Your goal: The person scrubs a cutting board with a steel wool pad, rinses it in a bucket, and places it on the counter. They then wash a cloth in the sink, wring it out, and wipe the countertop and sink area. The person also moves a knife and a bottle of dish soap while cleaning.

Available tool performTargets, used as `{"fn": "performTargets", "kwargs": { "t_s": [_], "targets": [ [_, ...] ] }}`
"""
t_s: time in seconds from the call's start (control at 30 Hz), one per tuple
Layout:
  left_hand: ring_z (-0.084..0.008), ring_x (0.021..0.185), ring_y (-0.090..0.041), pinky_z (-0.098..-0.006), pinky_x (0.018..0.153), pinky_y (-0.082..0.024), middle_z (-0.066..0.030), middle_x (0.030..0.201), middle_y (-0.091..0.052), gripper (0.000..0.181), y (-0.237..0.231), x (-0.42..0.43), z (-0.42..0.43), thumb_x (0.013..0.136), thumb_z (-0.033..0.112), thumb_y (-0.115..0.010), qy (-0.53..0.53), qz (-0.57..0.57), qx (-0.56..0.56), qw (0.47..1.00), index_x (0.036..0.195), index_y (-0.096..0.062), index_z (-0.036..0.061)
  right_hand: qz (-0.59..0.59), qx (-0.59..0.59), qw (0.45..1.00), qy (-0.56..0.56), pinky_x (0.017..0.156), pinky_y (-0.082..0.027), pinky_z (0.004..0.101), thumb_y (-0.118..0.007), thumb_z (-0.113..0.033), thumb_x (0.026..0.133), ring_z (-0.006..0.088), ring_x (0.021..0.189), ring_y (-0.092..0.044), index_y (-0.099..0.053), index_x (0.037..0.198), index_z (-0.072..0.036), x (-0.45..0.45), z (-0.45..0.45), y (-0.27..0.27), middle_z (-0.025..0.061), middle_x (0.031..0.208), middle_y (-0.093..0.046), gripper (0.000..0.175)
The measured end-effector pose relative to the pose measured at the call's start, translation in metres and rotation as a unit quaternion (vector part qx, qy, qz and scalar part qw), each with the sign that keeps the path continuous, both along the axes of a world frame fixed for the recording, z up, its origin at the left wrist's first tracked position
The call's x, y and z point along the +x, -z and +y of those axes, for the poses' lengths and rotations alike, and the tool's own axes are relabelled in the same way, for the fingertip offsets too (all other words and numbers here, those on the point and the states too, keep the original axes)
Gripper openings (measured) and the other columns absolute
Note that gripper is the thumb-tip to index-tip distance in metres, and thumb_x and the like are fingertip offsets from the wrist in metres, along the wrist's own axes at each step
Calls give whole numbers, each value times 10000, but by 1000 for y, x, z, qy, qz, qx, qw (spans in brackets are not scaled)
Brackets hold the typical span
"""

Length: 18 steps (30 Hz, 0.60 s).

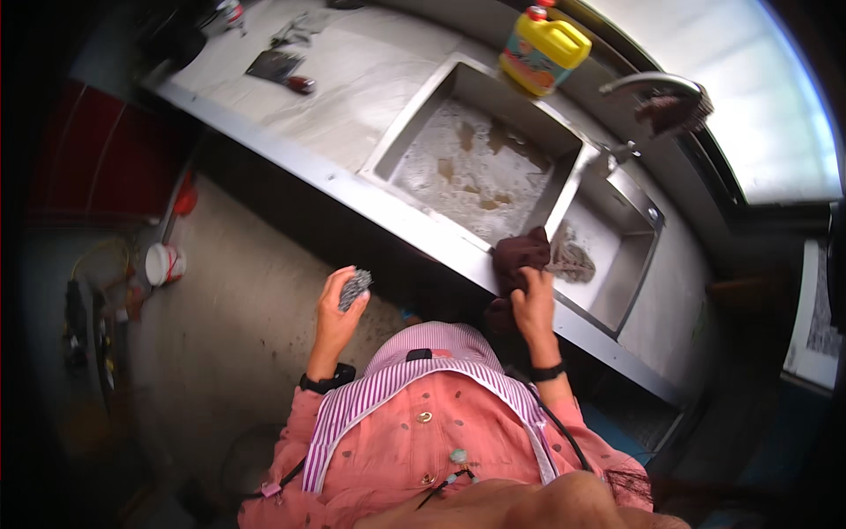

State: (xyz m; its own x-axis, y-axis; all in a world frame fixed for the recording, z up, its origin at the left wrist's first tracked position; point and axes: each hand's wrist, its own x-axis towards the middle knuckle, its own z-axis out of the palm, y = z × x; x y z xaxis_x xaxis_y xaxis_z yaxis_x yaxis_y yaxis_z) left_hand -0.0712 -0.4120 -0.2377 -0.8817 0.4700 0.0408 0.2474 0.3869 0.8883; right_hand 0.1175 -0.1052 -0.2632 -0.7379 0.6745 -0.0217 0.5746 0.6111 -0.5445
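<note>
My left hand (335, 311) is closed around a grey steel wool scourer (355, 289), held out over the floor in front of the counter. At the sink's front edge, my right hand (534, 299) grips a dark brown cloth (519, 259) that drapes over the rim. The larger sink basin (456, 99) contains shallow sudsy water with brownish patches showing through. In the smaller basin (611, 294), to the right, lies a wet grey-brown cloth (572, 254).
A yellow detergent jug (545, 49) stands behind the basins, left of the faucet (615, 153). On the countertop (344, 112) lies a cleaver (281, 71) with a reddish handle. A white bucket (164, 264) is on the floor at left. A dark cloth (671, 112) hangs near the window.
</note>
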Motion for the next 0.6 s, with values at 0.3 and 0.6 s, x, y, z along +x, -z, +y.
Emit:
{"fn": "performTargets", "kwargs": {
  "t_s": [0.3, 0.6],
  "targets": [
    [-294, 1116, -612, -355, 972, -466, -175, 1240, -615, 356, -13, -8, -9, 819, 34, -713, -41, 34, -13, 998, 1147, -580, -5, 13, -6, 965, -262, 708, -516, 479, -772, -198, 734, 372, 895, -617, -552, 1130, -126, -147, -76, 41, 160, 1015, -541, 458],
    [-349, 1101, -615, -378, 955, -481, -186, 1224, -606, 369, -31, -13, -47, 798, 23, -720, -130, 97, -24, 987, 1140, -582, -3, 163, -183, 962, -123, 835, -504, 495, -612, -258, 829, 434, 965, -627, -636, 1045, -29, -328, -76, 20, 251, 1013, -662, 316]
  ]
}}
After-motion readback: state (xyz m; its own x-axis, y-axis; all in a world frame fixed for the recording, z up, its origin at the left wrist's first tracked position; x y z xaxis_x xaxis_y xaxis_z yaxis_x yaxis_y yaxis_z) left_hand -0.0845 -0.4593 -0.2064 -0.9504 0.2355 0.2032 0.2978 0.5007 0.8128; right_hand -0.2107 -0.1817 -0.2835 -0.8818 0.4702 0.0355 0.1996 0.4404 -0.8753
